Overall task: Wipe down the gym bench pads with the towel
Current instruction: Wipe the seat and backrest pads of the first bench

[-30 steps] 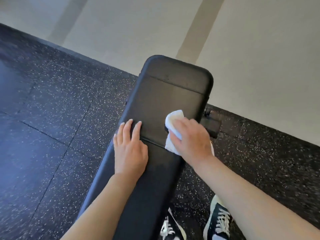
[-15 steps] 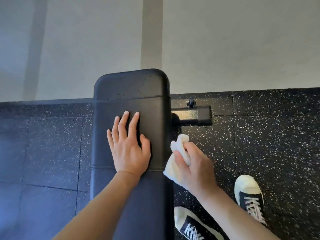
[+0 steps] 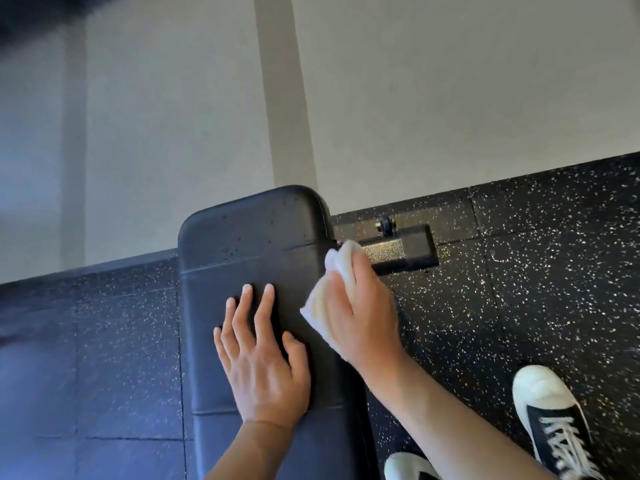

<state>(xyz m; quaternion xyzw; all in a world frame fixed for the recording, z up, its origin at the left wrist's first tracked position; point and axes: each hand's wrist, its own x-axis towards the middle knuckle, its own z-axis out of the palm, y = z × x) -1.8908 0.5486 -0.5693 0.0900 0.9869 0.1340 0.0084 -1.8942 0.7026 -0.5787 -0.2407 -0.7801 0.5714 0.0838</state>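
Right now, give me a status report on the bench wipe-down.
Left hand flat on bench pad, open. Right hand clutching white towel at pad's right edge. Black frame foot just beyond the towel; nothing blocking the pad.

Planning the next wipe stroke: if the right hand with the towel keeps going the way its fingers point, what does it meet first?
Likely the black metal foot bar beside the bench pad; the right hand holds the towel just short of it, though depth is unclear.

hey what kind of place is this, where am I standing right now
Most likely a gym or home workout room. A black padded bench stands on speckled rubber floor tiles, with its steel foot near a plain wall. Your right hand holds a towel against the pad's side.
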